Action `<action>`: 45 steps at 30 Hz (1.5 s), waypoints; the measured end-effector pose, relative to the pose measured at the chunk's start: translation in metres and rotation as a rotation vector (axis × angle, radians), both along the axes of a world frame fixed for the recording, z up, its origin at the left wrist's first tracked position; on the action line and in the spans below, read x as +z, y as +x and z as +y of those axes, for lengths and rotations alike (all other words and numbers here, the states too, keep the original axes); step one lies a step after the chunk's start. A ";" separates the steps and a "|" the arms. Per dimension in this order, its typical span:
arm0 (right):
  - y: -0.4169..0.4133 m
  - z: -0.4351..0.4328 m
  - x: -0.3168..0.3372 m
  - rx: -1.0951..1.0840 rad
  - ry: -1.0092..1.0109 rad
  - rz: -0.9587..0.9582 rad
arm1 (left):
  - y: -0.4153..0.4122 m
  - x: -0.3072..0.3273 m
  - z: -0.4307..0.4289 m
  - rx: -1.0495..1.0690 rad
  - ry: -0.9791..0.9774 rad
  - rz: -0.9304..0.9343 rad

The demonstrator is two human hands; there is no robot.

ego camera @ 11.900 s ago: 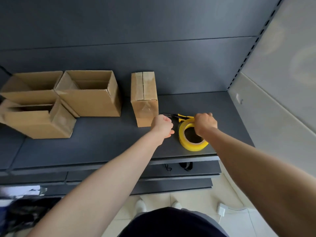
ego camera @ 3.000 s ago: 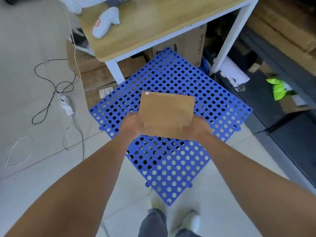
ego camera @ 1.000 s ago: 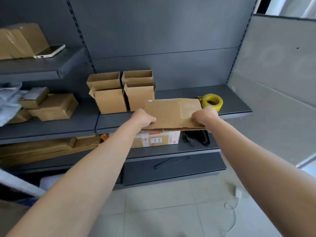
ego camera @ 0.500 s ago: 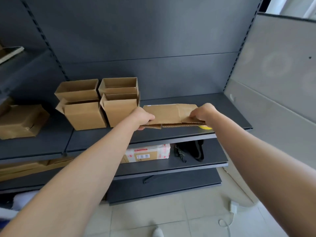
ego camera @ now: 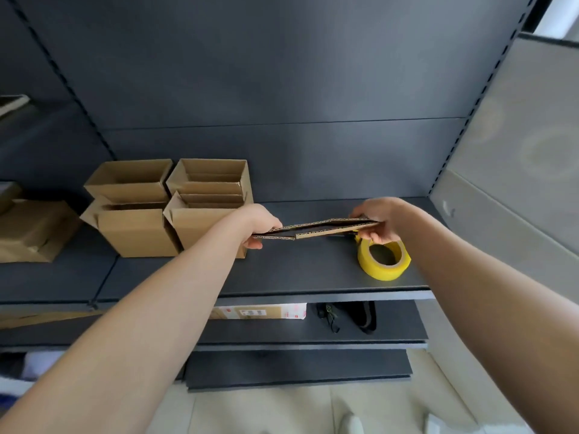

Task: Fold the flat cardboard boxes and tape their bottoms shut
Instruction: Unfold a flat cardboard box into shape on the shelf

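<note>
I hold a flat cardboard box (ego camera: pixel 319 229) edge-on above the dark shelf (ego camera: pixel 297 270), level with my view so only its corrugated edge shows. My left hand (ego camera: pixel 261 223) grips its left end and my right hand (ego camera: pixel 380 219) grips its right end. The two layers gape slightly in the middle. A yellow tape roll (ego camera: pixel 384 260) lies flat on the shelf just below my right hand. Several folded open-topped boxes (ego camera: pixel 175 208) stand in a cluster at the shelf's left.
A closed cardboard box (ego camera: pixel 29 230) sits on the neighbouring shelf at far left. The lower shelf holds a white labelled parcel (ego camera: pixel 260 311) and a black strap (ego camera: pixel 347 316). A grey panel (ego camera: pixel 517 158) walls off the right side. Tiled floor lies below.
The flat box has tilted from showing its face to edge-on and come lower over the shelf. The tape roll, hidden behind it half a second ago, is now in plain sight.
</note>
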State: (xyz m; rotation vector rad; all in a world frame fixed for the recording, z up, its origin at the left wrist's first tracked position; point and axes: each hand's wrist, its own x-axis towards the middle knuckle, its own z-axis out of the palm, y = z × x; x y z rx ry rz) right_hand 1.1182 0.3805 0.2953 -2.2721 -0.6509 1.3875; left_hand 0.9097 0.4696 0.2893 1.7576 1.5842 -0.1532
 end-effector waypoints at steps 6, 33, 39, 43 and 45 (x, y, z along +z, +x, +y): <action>0.038 0.031 -0.003 0.121 -0.096 0.058 | 0.024 0.004 0.000 0.111 -0.037 0.000; 0.041 0.076 -0.022 0.051 0.052 0.064 | 0.042 -0.007 0.035 0.091 -0.082 0.037; 0.046 0.083 -0.018 0.130 -0.043 0.000 | 0.040 -0.014 0.046 0.129 -0.019 -0.025; 0.050 0.084 -0.019 0.196 -0.070 -0.131 | 0.043 -0.021 0.052 0.152 0.022 -0.038; 0.050 0.085 -0.017 0.228 -0.065 -0.138 | 0.044 -0.024 0.054 0.176 0.045 -0.059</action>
